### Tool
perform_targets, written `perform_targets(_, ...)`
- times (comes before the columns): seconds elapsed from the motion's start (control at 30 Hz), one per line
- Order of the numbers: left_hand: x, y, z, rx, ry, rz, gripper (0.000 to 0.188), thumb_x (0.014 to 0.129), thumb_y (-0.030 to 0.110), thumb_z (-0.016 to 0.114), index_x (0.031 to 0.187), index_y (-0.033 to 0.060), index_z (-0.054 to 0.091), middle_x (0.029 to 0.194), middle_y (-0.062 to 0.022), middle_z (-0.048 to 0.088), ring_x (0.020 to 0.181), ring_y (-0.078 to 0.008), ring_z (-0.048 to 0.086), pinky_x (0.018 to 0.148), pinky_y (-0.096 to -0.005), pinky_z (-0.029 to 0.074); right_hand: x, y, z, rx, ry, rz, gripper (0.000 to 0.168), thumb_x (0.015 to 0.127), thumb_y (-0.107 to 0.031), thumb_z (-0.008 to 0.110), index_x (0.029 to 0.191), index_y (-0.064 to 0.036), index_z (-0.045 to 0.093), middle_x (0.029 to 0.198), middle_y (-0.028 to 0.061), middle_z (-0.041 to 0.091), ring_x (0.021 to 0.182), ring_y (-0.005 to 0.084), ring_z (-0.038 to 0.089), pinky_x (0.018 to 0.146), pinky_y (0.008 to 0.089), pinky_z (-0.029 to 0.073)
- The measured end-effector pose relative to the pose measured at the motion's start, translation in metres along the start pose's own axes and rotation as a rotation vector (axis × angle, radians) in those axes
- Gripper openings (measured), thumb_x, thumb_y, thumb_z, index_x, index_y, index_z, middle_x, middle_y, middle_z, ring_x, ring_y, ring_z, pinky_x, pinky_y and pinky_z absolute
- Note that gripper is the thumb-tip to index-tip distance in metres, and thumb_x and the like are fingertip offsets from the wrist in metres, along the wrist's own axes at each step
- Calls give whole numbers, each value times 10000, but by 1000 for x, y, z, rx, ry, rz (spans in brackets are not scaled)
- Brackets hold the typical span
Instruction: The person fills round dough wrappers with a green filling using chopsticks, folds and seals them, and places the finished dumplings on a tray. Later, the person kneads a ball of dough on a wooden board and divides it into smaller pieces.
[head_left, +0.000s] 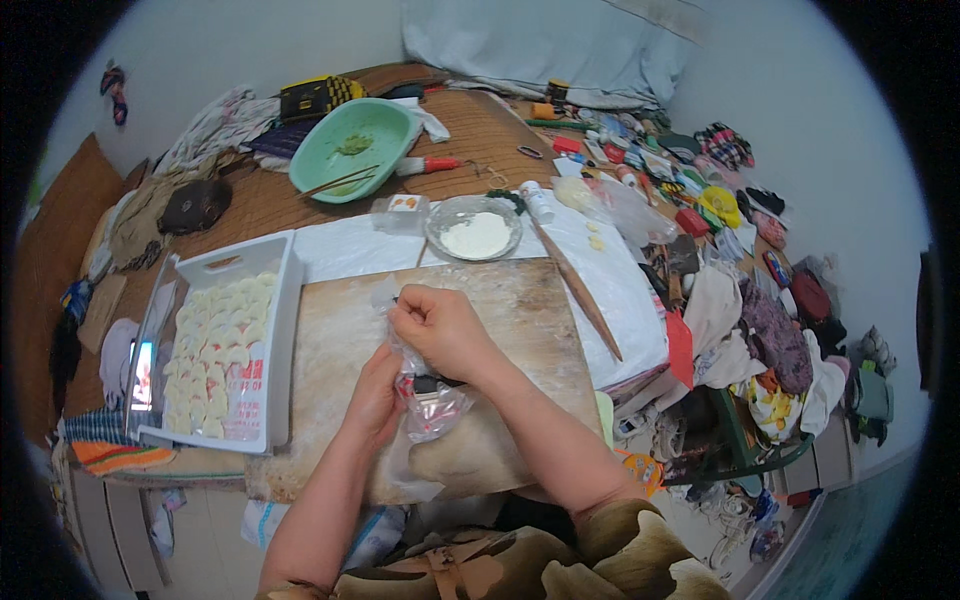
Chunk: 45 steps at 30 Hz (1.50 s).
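Over the floury wooden board (330, 322), both my hands are at a clear plastic bag (436, 421). The bag's lower part hangs toward me and shows a dark and silvery item inside; what it is, I cannot tell. My left hand (377, 391) wraps round the bag's side. Higher up, my right hand (441, 328) is closed on the gathered neck, and a bit of plastic sticks out beyond the fingers. A white plastic crate (276, 337) stands left of the board, holding rows of pale dumplings (214, 337).
Beyond the board sits a metal bowl of white flour (480, 234). A tapered wooden rolling pin (581, 296) lies along the right side. Farther back are a green basin (405, 135) with chopsticks (341, 182) and a clear plastic box (401, 214). Clutter (675, 180) covers the right.
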<state>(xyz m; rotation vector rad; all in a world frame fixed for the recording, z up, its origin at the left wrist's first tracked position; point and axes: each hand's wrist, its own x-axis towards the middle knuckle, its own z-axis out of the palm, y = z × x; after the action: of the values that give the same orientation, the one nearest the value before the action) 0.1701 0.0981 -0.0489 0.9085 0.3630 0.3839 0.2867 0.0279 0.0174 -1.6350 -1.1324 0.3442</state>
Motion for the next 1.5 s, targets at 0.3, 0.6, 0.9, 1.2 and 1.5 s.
perform_targets(0.3, 97, -39, 84, -155, -279, -269, 294, 903, 79, 522, 1186, 7, 500, 1108, -111, 610, 981, -204, 631, 872, -369, 529, 1, 50, -109, -108, 140, 12, 238, 853, -185, 613, 762, 23, 544, 578, 60, 471, 565, 92, 411, 530, 290, 396)
perform_targets(0.6, 181, -113, 161, -170, -287, -376, 294, 862, -7, 520, 1155, 21, 512, 1108, -123, 610, 1004, -262, 626, 879, -428, 525, -11, 119, -207, -338, 317, 32, 197, 821, -183, 610, 748, -7, 562, 580, 128, 514, 498, 177, 464, 493, 329, 399)
perform_targets(0.9, 232, -177, 218, -44, -78, -467, 279, 829, -59, 497, 1107, -48, 478, 1013, -169, 585, 899, -281, 626, 814, -425, 548, -19, 208, -287, -585, 324, 250, 219, 806, -291, 607, 780, -74, 627, 668, 140, 620, 645, 356, 606, 583, 423, 465)
perform_targets(1.2, 165, -106, 223, 229, -27, -161, 434, 891, 116, 574, 1298, 29, 452, 1257, -111, 554, 1124, -217, 553, 952, -361, 430, -4, 284, -336, -553, 1033, 197, 293, 841, -343, 624, 898, -57, 653, 781, 127, 654, 752, 323, 632, 671, 411, 479)
perform_targets(1.5, 84, -44, 147, 409, -182, -247, 369, 918, 141, 563, 1255, 6, 500, 1211, -158, 595, 1023, -226, 621, 880, -343, 492, 79, 312, -382, 315, 1004, 624, 297, 866, -277, 648, 1026, -36, 582, 886, 135, 641, 604, 173, 607, 462, 288, 457)
